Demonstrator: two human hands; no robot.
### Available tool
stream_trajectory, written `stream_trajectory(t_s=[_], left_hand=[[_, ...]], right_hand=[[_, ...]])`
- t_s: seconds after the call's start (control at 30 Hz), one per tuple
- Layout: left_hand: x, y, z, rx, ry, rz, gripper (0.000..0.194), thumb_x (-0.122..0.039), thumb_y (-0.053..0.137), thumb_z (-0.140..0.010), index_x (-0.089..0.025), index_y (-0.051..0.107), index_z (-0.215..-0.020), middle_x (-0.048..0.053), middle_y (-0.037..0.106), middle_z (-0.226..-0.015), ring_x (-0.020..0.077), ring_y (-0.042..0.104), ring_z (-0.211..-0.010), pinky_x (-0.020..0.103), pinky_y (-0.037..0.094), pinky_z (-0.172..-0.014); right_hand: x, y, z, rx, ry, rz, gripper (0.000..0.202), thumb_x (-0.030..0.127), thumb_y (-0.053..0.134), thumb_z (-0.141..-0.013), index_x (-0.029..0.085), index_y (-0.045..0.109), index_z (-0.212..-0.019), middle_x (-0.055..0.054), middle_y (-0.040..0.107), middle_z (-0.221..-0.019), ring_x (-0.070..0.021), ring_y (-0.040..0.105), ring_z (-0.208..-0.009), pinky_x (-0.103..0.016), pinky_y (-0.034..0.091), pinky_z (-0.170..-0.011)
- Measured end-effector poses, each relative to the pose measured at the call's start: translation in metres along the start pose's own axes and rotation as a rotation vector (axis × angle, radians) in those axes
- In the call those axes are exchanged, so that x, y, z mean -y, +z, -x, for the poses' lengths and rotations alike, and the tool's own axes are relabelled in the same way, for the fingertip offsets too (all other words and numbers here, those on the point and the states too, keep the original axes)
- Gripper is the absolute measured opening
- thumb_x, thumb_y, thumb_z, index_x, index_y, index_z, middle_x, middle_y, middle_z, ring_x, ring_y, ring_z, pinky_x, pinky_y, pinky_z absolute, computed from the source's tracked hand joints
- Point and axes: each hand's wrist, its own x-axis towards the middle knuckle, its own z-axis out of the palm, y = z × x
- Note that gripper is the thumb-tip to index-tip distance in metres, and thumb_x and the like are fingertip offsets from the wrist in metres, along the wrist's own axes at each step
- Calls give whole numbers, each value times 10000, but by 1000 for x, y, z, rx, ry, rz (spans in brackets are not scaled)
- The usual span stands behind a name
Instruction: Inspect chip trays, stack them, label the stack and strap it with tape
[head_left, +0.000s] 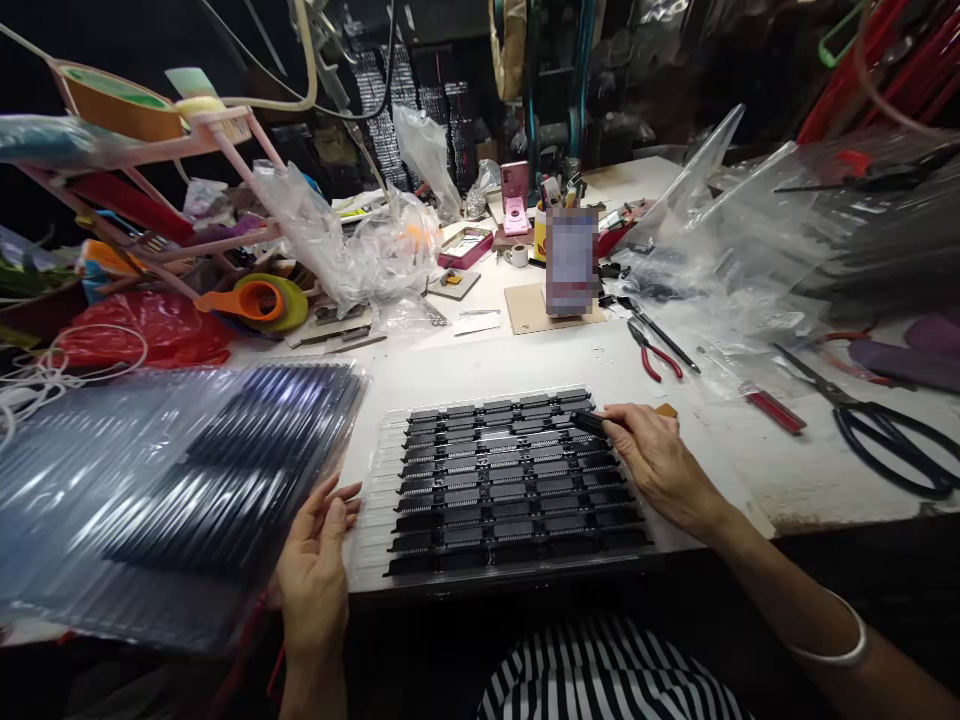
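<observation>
A clear plastic tray [379, 500] lies on the white table in front of me, with rows of black toothed strips [506, 482] in it. My left hand [319, 560] is beside the tray's left edge, fingers apart and holding nothing. Over the tray's upper right corner, my right hand [660, 460] pinches a small black piece [589, 422] between thumb and fingers. The far end of that piece is over the top rows; whether it touches them cannot be made out.
Left of the tray lies a plastic-covered stack of black strips [247, 470]. Red-handled pliers [654, 350], a red-handled tool [776, 410] and large scissors [862, 410] lie to the right. Clear bags [375, 250], a pixelated upright object [571, 262] and a pink rack [247, 150] stand behind.
</observation>
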Motion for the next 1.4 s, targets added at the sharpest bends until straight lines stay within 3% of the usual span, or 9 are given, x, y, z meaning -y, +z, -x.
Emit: stream_trajectory(t_s=[0.1,0.2,0.3,0.53,0.77,0.93,1.1,1.27,1.4], left_hand=[[2,-2,3,-23,5,3,372,-407,611,-810,-241,591,-1143,18,660,-1010,113,605,-871,191,459,-774],[1,-3,5,-29,-12,8,364,-410,605,-814,-243,596,-1137,21,658,-1024,125,605,-890,218,456,-807],[1,-3,6,-33,-18,0,363,-420,598,-815,-241,600,-1131,29,655,-1041,140,602,-906,253,453,-839],[3,-2,7,-43,-21,-20,361,-426,608,-801,-220,615,-1098,45,652,-1053,164,602,-914,315,455,-877],[-3,1,10,-74,-50,-72,325,-414,612,-798,-218,636,-1056,29,661,-1033,153,611,-901,274,485,-847],[-4,1,11,-72,-54,-105,318,-410,614,-797,-222,639,-1053,23,661,-1036,148,611,-902,253,489,-836],[-4,2,11,-80,-45,-123,318,-411,606,-804,-227,639,-1061,21,661,-1044,149,611,-905,254,484,-846],[-4,2,10,-82,-52,-133,320,-413,612,-797,-220,644,-1051,30,664,-1039,160,614,-918,263,488,-844],[-1,2,9,-69,-17,-110,339,-406,606,-803,-182,636,-1057,63,664,-1033,178,626,-903,290,498,-828]], right_hand=[[3,-4,-7,16,-32,-56,277,381,333,-948,250,543,-1071,-49,609,-1078,-221,558,-989,-429,393,-873],[-3,-14,-14,14,37,-127,280,425,388,-926,217,554,-1014,-58,602,-976,-200,590,-835,-363,471,-732],[-13,-21,-22,130,12,-134,267,431,458,-897,197,580,-940,-52,580,-895,-172,579,-754,-303,483,-629],[-23,-11,-30,207,-16,-24,266,439,504,-872,208,618,-935,-49,550,-947,-131,562,-648,-307,467,-613],[-31,-6,-27,51,29,-84,244,408,504,-877,188,596,-825,-45,604,-781,-167,578,-690,-304,459,-620],[-28,0,-26,112,-57,-15,235,368,464,-898,193,613,-849,-54,617,-806,-181,581,-725,-336,466,-676],[-27,-11,-19,-40,-36,28,236,337,431,-909,182,605,-950,-70,639,-886,-197,590,-785,-359,462,-722],[-61,-34,5,42,-165,327,310,406,420,-902,239,649,-1027,-74,621,-1043,-270,545,-944,-440,411,-764],[-80,-37,18,-109,-52,586,381,407,390,-906,183,674,-1025,-132,606,-1067,-328,533,-964,-478,408,-743]])
